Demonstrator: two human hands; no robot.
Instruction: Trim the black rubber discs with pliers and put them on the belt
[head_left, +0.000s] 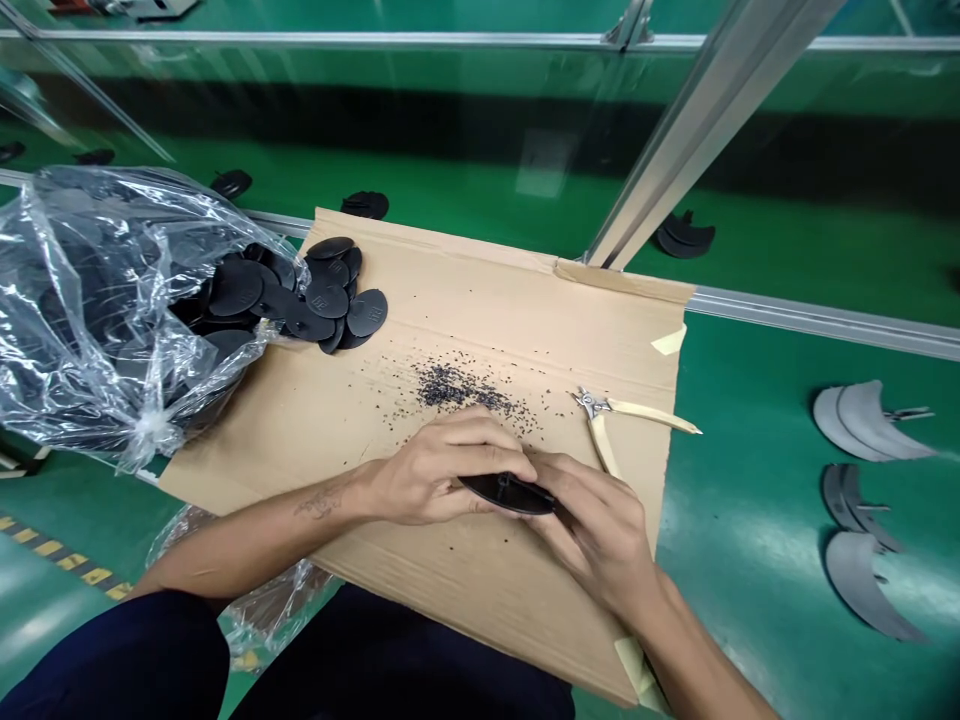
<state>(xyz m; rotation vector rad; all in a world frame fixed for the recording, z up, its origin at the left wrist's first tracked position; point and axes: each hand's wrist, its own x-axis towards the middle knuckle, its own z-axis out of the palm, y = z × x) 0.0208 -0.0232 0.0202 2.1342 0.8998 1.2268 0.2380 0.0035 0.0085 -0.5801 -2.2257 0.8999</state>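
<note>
Between my two hands, above the near half of the cardboard sheet [450, 545], is a round black plastic disc [510, 493], tilted so that I see it nearly edge-on. My left hand [450, 465] grips its left side, fingers over the top edge. On the right side my right hand [592, 510] pinches it, and part of the rim is hidden by the fingers. A small raised piece shows at the disc's middle. Just beyond my hands lies a scatter of tiny black plastic bits [457, 388]. Side cutters [600, 408] with cream handles rest spread apart to the right.
A clear plastic bag [97, 300] full of black discs spills a pile [326, 300] onto the cardboard's far left. A metal post [675, 150] rises behind the sheet. Curved grey parts [870, 420] lie on the green surface at right.
</note>
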